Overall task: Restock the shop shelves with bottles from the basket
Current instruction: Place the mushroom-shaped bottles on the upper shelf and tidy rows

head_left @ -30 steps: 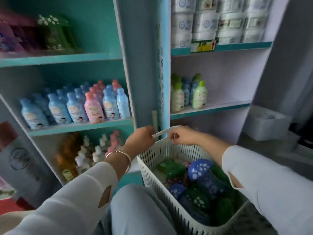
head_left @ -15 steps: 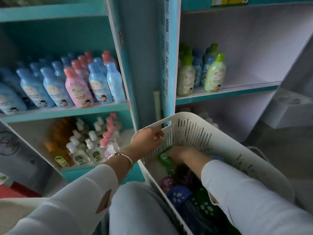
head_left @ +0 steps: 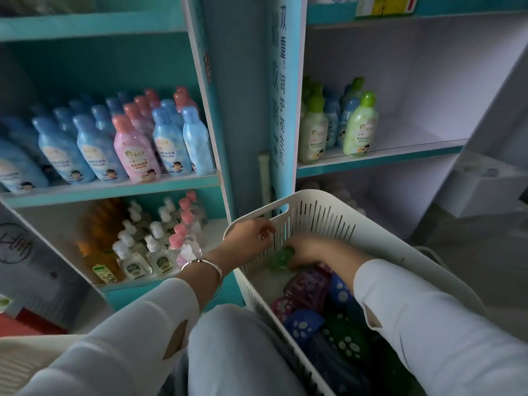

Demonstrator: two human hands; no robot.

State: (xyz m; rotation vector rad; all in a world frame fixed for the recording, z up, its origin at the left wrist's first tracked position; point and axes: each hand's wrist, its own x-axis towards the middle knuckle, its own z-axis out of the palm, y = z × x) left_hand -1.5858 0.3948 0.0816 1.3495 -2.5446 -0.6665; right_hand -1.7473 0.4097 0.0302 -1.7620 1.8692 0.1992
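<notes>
The left hand (head_left: 251,238) grips the near corner of the white slotted plastic basket (head_left: 323,212), its fingers curled against the slotted wall just under the rim. A silver metal bangle (head_left: 203,267) sits on that wrist, above a white sleeve. The right hand (head_left: 310,250) is down inside the basket at its far end, fingers wrapped round a translucent green plastic bottle (head_left: 282,258) that lies low against the basket's wall (only the bottle's left end shows past the hand).

Beneath the right forearm the basket holds more containers packed together: a blue spotted container (head_left: 303,324), a dark green spotted container (head_left: 344,337) and a purple patterned container (head_left: 308,284).

To the left, a teal shelf board (head_left: 114,190) carries rows of upright pale blue plastic bottles (head_left: 63,150), with a pink plastic bottle (head_left: 134,150) in the front row. The shelf below holds clear pump bottles with white tops (head_left: 134,258), amber bottles (head_left: 97,238) behind them, and pink-capped clear bottles (head_left: 183,232) beside them.

A blue upright panel printed with characters (head_left: 281,95) divides the units. On the right shelf (head_left: 371,161) stand pale green bottles with green caps (head_left: 360,130), bunched at its left end near the panel.
</notes>
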